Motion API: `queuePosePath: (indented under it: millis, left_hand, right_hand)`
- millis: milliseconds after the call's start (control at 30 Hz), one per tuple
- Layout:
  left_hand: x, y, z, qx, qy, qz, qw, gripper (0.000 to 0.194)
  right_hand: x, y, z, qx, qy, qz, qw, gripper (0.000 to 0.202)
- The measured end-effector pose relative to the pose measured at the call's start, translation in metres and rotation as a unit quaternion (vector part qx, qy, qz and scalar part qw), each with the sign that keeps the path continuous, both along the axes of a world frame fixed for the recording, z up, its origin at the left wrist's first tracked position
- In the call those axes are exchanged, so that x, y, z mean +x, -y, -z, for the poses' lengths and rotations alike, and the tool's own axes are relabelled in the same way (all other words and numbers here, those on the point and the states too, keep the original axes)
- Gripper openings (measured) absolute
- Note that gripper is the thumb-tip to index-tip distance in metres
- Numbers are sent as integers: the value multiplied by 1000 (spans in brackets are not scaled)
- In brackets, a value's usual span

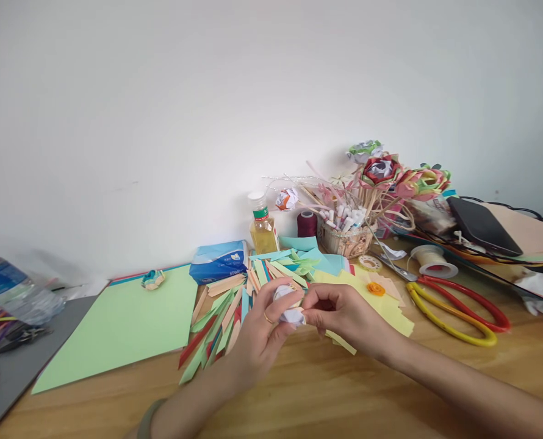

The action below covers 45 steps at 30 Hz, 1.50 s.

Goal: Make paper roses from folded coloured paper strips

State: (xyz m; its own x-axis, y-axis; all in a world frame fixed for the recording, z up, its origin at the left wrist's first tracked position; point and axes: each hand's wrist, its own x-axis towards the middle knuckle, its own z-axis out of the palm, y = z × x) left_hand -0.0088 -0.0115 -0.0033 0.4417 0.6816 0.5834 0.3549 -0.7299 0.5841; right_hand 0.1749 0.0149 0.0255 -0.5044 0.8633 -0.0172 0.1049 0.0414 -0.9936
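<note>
A small folded white paper piece (292,314) is held above the front middle of the wooden table (317,390). My left hand (260,332) wraps its fingers round it from the left, with a ring on one finger. My right hand (342,314) pinches at the paper's right edge with thumb and forefinger. Behind my left hand lies a heap of coloured paper strips (226,308). Yellow paper sheets (390,311) lie beyond my right hand, with a small orange paper flower (376,288) on them.
Scissors with red and yellow handles (459,311) lie at the right, near a spool (434,261). A green sheet (129,329) covers the left. Behind stand a blue tissue pack (219,262), a bottle (264,231) and a basket (348,241) with paper flowers.
</note>
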Motion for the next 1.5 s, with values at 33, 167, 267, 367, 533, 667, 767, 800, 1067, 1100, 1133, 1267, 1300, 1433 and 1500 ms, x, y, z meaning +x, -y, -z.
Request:
queuePosePath:
  millis: [33, 167, 267, 367, 533, 667, 767, 800, 1067, 1100, 1133, 1267, 1300, 1433, 1500]
  left_hand:
    - [0, 0, -1, 4, -4, 4, 1000, 41]
    - [2, 0, -1, 9, -15, 5, 1000, 42]
    - [2, 0, 1, 16, -7, -3, 1000, 44]
    - [1, -1, 3, 15, 15, -13, 1000, 44]
    - [2, 0, 4, 1, 27, -4, 1000, 43]
    - [3, 1, 2, -4, 28, 0, 1000, 43]
    - [3, 1, 1, 10, 22, 3, 1000, 44]
    - [3, 1, 2, 16, 19, 7, 1000, 45]
    - [3, -1, 8, 61, 16, 25, 998, 47]
    - [3, -1, 8, 65, 17, 27, 997, 47]
    - [3, -1, 9, 67, 17, 28, 997, 47]
    - [3, -2, 8, 71, 16, 19, 997, 47]
    - [3, -2, 7, 71, 16, 13, 997, 47]
    - [2, -2, 7, 64, 16, -4, 998, 47]
    - [2, -2, 8, 60, 14, -3, 998, 47]
  right_hand:
    - [0, 0, 0, -4, 0, -2, 1000, 25]
    - [1, 1, 1, -13, -16, -4, 1000, 28]
    - [1, 0, 1, -8, -33, -6, 999, 30]
    - [0, 1, 0, 0, -43, -16, 999, 30]
    - [-1, 1, 1, 22, -55, -10, 998, 27]
    - [1, 0, 1, 32, -51, 1, 998, 24]
    - [2, 0, 0, 22, -33, 8, 999, 24]
    - [2, 0, 0, 18, -29, 10, 999, 24]
    - [2, -1, -1, 10, -8, 3, 1000, 24]
    - [2, -1, -1, 10, -9, 2, 1000, 25]
    - [2, -1, 0, 10, -10, 1, 1000, 25]
    - [3, -2, 1, 31, -20, -3, 999, 25]
    - [3, -3, 2, 43, -25, -7, 999, 25]
    - [3, -5, 3, 94, -60, -18, 994, 24]
    - [2, -5, 3, 109, -74, -14, 991, 22]
